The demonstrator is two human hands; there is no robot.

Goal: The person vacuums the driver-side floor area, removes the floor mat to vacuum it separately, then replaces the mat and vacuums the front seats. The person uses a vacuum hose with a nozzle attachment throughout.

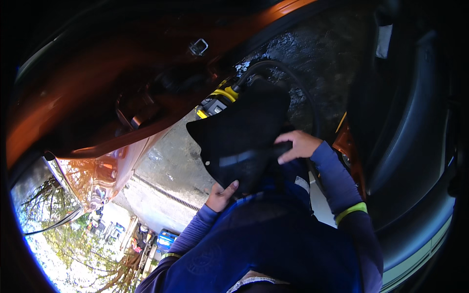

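A black car floor mat (240,135) hangs tilted in front of my body, with a small pale round fastener on its left edge. My left hand (221,195) holds its lower edge, thumb on top. Over the mat's right side, my right hand (301,145) has thumb and fingers around a dark, blurred tube (284,149), which looks like a vacuum nozzle. A black hose (298,75) arcs from a yellow and black vacuum cleaner (220,99) behind the mat and passes down behind my right forearm.
At left is the orange car body (91,95) with a metal door striker (199,47). An open door's dark inner panel (406,146) stands close on my right. The concrete floor (168,161) has a drain grate (165,192) and wet patches (278,45). A blue case (166,238) lies lower left.
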